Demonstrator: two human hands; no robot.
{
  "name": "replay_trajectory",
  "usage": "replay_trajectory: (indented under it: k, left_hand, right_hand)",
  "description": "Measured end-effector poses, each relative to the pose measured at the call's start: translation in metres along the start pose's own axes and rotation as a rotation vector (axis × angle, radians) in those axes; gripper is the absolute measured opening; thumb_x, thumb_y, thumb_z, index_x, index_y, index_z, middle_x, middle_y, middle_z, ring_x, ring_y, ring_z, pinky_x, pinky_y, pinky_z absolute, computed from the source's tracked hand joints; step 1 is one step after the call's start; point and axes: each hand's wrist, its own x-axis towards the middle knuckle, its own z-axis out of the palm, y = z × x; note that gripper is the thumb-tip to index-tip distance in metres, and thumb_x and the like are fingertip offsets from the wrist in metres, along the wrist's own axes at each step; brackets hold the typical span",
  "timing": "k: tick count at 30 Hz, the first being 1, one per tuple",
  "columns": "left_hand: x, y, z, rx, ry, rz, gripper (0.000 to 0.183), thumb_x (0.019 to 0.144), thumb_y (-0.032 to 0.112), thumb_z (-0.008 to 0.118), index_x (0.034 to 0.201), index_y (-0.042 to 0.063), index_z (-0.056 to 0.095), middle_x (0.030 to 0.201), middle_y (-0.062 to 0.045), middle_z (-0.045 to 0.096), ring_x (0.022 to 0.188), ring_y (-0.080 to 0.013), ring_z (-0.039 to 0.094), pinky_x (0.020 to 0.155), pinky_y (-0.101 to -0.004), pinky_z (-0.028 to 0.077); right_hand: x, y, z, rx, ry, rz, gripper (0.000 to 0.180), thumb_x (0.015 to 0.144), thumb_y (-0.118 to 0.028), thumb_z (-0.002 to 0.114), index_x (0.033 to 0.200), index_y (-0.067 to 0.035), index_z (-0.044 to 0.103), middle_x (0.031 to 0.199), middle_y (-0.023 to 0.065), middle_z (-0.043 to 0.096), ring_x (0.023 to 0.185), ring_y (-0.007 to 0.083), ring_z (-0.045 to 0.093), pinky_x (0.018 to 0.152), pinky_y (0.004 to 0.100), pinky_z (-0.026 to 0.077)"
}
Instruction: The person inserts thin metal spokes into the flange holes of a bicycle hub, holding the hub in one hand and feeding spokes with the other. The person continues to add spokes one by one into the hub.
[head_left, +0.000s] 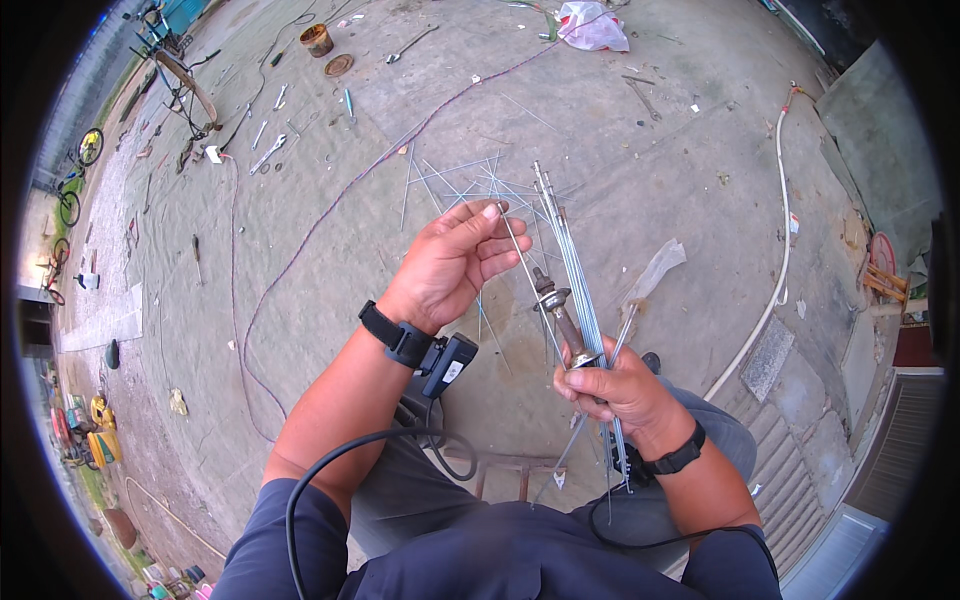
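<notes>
My right hand (619, 386) grips a bicycle wheel hub (568, 322) together with a bundle of metal spokes (576, 277). The bundle runs up past the hub, and its lower ends show beneath the hand. Between thumb and index finger, my left hand (469, 259) pinches the upper end of a single spoke (523, 259), which slants down along the hub towards my right hand. Loose spokes (491, 178) lie crossed on the concrete ground beyond my hands. A clear plastic sleeve (660, 270) covers the upper end of spokes beside the right hand.
Wrenches (268, 154), a screwdriver (196, 259) and a rusty can (316, 40) lie or stand to the left. A twisted rope (330, 206) crosses the ground, and a pale hose (780, 187) curves at the right. A white plastic bag (592, 28) lies at the far side.
</notes>
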Motion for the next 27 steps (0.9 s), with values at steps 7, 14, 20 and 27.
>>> replay_trajectory:
  k: [7,14,20,27]
  left_hand:
    - [0.0006,0.0006,-0.0014,0.046,0.051,-0.022,0.022,0.101,0.016,0.055,0.117,0.000,0.055,0.103,-0.013,0.068,0.094,-0.0228,0.071,0.080,-0.0296,0.060]
    - [0.0009,0.0022,-0.0014,0.029,0.026,-0.023,0.022,0.102,0.015,0.054,0.118,0.000,0.053,0.102,-0.013,0.068,0.095,-0.0227,0.071,0.078,-0.0288,0.060]
    - [0.0002,0.0012,-0.0008,0.015,0.029,-0.009,0.022,0.102,0.015,0.052,0.118,0.000,0.054,0.103,-0.014,0.068,0.095,-0.0233,0.071,0.079,-0.0295,0.060]
    - [-0.0005,0.0027,-0.0018,0.016,0.015,-0.012,0.019,0.103,0.015,0.051,0.116,0.001,0.056,0.103,-0.015,0.068,0.096,-0.0245,0.071,0.079,-0.0311,0.060]
  right_hand:
    - [0.0001,0.0002,0.0011,0.007,0.004,0.009,0.029,0.089,-0.013,0.070,0.111,-0.009,0.052,0.084,0.0076,0.056,0.045,0.0018,0.037,0.042,0.0164,0.029]
    - [-0.0004,0.0000,-0.0002,0.019,-0.020,0.001,0.028,0.088,-0.014,0.070,0.110,-0.010,0.053,0.084,0.0073,0.056,0.046,0.0020,0.037,0.043,0.0167,0.030]
    - [-0.0001,0.0007,-0.0008,-0.023,-0.010,-0.018,0.031,0.090,-0.018,0.068,0.113,-0.003,0.052,0.082,0.0055,0.058,0.047,0.0013,0.039,0.043,0.0163,0.030]
    - [0.0002,-0.0006,0.0003,-0.012,-0.026,-0.019,0.029,0.090,-0.017,0.068,0.111,-0.003,0.052,0.082,0.0065,0.059,0.047,0.0014,0.040,0.043,0.0161,0.029]
